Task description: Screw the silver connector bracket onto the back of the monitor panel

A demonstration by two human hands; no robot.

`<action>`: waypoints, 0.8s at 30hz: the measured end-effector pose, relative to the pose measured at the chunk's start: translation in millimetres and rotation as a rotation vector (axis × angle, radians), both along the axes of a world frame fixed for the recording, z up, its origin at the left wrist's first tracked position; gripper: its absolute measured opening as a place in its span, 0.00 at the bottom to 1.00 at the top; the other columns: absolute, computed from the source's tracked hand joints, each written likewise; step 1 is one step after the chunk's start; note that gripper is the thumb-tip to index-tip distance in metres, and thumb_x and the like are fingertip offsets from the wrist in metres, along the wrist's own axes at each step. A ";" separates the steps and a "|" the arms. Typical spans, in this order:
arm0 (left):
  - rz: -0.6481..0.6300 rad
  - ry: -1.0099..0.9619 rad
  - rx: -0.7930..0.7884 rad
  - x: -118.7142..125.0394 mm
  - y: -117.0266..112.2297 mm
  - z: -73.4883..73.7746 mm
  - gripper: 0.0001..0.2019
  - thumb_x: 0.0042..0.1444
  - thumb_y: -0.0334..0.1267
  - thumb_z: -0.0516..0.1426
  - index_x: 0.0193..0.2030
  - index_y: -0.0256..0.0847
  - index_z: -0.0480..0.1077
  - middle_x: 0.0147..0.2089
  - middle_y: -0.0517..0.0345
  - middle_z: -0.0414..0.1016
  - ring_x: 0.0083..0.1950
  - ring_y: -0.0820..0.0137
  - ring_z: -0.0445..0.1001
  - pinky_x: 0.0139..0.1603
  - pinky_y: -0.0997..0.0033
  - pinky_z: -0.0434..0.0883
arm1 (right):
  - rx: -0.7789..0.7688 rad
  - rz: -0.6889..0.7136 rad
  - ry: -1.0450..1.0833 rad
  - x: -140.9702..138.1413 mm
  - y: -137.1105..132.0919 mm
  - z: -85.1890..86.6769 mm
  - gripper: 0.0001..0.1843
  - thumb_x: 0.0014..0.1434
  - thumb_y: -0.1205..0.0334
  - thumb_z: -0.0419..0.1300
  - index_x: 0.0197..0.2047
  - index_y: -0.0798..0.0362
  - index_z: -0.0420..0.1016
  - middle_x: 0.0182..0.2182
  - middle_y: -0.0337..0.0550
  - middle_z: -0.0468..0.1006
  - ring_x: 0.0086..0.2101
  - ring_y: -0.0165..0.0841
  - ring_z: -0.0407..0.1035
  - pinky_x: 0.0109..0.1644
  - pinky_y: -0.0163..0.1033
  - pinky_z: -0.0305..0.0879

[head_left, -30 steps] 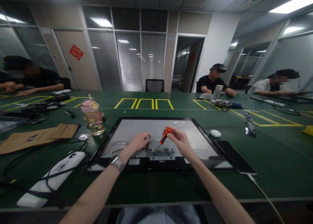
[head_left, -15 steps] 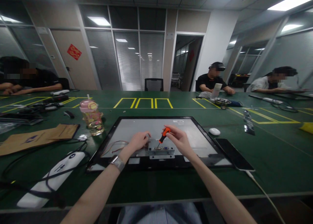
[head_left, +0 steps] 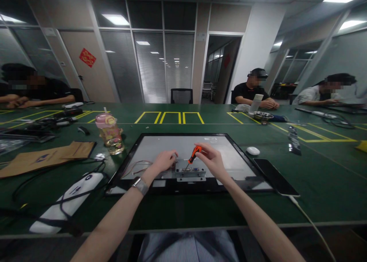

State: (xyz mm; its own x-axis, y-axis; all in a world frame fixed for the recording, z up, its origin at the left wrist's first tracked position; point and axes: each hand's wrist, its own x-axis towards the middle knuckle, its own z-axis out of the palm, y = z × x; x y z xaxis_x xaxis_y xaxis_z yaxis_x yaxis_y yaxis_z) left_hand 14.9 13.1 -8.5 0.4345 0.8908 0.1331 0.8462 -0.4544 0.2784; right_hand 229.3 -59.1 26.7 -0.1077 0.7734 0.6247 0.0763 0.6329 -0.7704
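Note:
An orange-and-black screwdriver (head_left: 195,154) is held at its handle by the fingers of my right hand (head_left: 212,160). It leans to the right, and its thin shaft reaches down to the ports of a grey metal bracket (head_left: 191,179). The bracket sits near the front edge of a flat display panel (head_left: 160,143) with a black frame, lying on the table. My left hand (head_left: 164,161) has its fingers curled at the bracket's left back corner; its fingertips are partly hidden. Thin wires (head_left: 137,166) run across the panel left of this hand.
Left of the panel stand a pink-topped bottle (head_left: 110,134), a paper bag (head_left: 48,159) and a white power strip (head_left: 69,202) with black cables. To the right lie a phone (head_left: 275,176) on a cable and a white case (head_left: 253,151). Several people sit across the green table (head_left: 200,212).
The whole view has shifted slightly. The screwdriver tilts a little more to the right at its handle, with its tip still at the bracket. My left hand stays at the bracket's corner.

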 end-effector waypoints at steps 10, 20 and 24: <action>0.006 0.005 0.001 0.2 0.1 0.3 0.15 0.57 0.36 0.46 0.45 0.45 0.70 0.32 0.57 0.76 0.35 0.68 0.73 0.35 0.73 0.63 | 0.027 -0.008 0.001 -1.5 -1.3 1.1 0.14 0.57 0.59 0.59 0.48 0.46 0.73 0.41 0.45 0.73 0.41 0.36 0.70 0.44 0.43 0.70; -0.003 0.007 0.004 0.4 -1.2 1.6 0.15 0.58 0.35 0.46 0.46 0.44 0.70 0.31 0.57 0.76 0.33 0.68 0.73 0.34 0.74 0.64 | -0.016 0.062 0.013 -5.3 -2.2 -2.4 0.16 0.59 0.57 0.56 0.51 0.47 0.70 0.40 0.45 0.73 0.39 0.36 0.70 0.46 0.45 0.68; 0.003 0.012 0.001 0.9 -1.4 2.0 0.15 0.57 0.35 0.46 0.46 0.44 0.70 0.31 0.56 0.76 0.34 0.67 0.73 0.34 0.73 0.64 | 0.054 -0.065 0.005 -5.5 -3.4 -0.9 0.11 0.56 0.58 0.60 0.44 0.48 0.75 0.37 0.44 0.70 0.39 0.35 0.68 0.43 0.40 0.68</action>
